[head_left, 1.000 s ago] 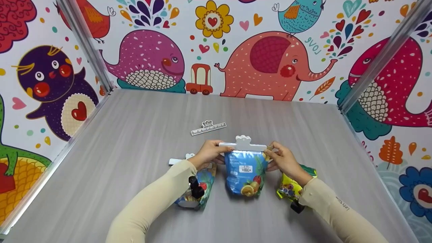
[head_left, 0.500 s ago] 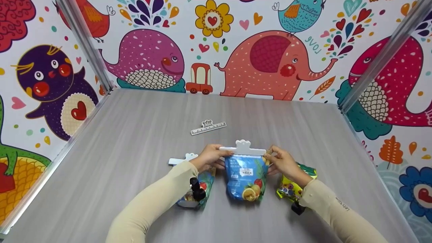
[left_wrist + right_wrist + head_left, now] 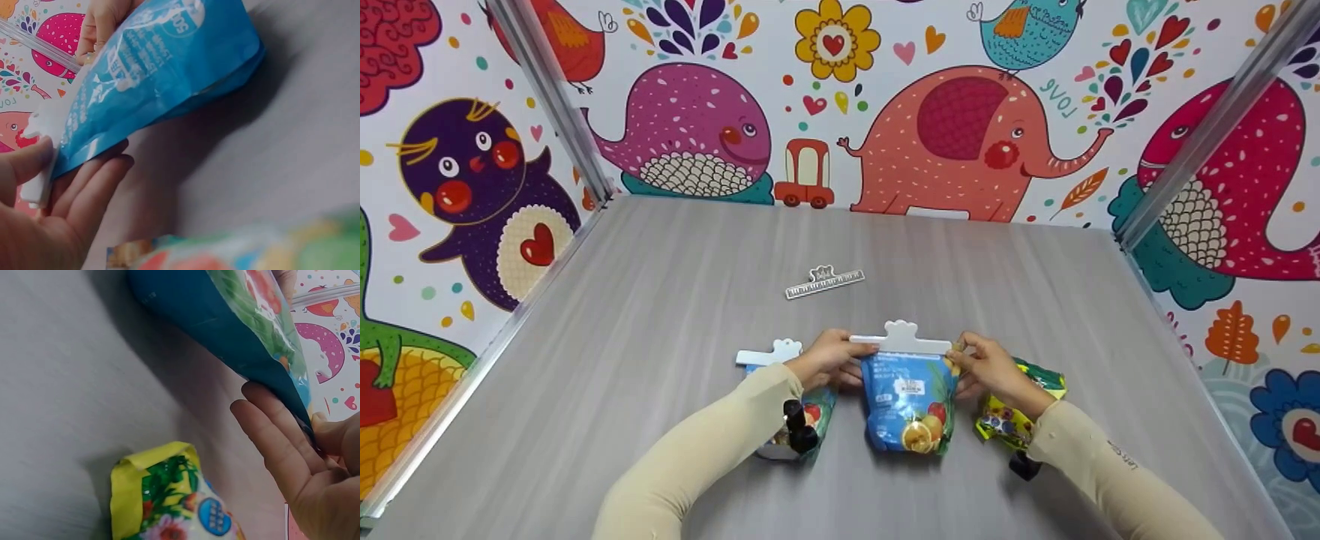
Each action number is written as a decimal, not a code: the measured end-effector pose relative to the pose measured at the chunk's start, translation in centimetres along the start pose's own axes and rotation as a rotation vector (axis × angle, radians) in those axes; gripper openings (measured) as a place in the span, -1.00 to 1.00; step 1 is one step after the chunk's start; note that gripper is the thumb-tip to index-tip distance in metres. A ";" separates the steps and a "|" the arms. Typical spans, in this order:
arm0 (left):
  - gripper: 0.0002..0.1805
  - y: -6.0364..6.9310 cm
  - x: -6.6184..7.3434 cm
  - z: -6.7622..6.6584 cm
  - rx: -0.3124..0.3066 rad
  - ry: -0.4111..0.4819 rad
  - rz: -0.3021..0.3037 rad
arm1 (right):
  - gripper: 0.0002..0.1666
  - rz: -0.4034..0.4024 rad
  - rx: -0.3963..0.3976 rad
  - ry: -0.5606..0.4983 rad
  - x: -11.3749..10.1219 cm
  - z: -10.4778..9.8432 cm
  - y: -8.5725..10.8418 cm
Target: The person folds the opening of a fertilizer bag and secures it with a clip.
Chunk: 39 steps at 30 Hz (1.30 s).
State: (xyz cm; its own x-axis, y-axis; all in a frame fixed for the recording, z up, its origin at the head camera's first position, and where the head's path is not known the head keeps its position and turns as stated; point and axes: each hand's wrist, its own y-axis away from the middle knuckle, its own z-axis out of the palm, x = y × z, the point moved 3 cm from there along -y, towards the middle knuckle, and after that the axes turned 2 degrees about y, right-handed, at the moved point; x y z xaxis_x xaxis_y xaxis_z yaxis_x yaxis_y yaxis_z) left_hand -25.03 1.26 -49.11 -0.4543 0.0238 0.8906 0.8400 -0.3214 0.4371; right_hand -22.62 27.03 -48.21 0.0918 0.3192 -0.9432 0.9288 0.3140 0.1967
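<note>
A blue pouch (image 3: 907, 405) with fruit pictures and a white label hangs between the two hands. Along its top edge sits a long white bag clip (image 3: 901, 343) with a scalloped handle. My left hand (image 3: 831, 356) pinches the pouch's left top corner and the clip's end, thumb on the clip (image 3: 42, 174) in the left wrist view. The right top corner is pinched by my right hand (image 3: 988, 367), between thumb and fingers. In the right wrist view the pouch (image 3: 191, 315) is seen from its side, its lower part above a shadow on the table.
Left of the pouch, partly behind the left forearm, lies another blue-green pouch (image 3: 819, 420) with a white clip (image 3: 769, 354). A yellow-green packet (image 3: 1003, 421) lies under the right wrist. Farther back on the grey table (image 3: 690, 270) is a silver clip with piano-key markings (image 3: 825, 284).
Both hands have brought the clipped blue pouch down and slightly nearer the person. Their hold on its corners looks the same, and the other things have stayed put.
</note>
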 end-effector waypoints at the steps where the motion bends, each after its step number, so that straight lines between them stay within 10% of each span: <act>1: -0.82 0.0 0.0 0.0 0.002 0.008 -0.003 | -0.80 0.007 -0.004 -0.006 0.1 0.0 0.0; 39: -0.60 0.7 -1.8 0.5 0.008 -0.083 -0.127 | -0.82 0.194 -0.116 0.164 1.5 1.0 -0.1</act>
State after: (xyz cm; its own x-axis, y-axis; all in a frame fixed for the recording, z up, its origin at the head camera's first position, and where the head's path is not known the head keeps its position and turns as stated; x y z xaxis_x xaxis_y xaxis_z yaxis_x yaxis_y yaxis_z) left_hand -23.48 1.49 -50.31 -0.5314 0.1425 0.8350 0.7798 -0.3028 0.5479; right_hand -22.27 26.59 -49.87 0.1953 0.5211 -0.8309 0.8515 0.3303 0.4073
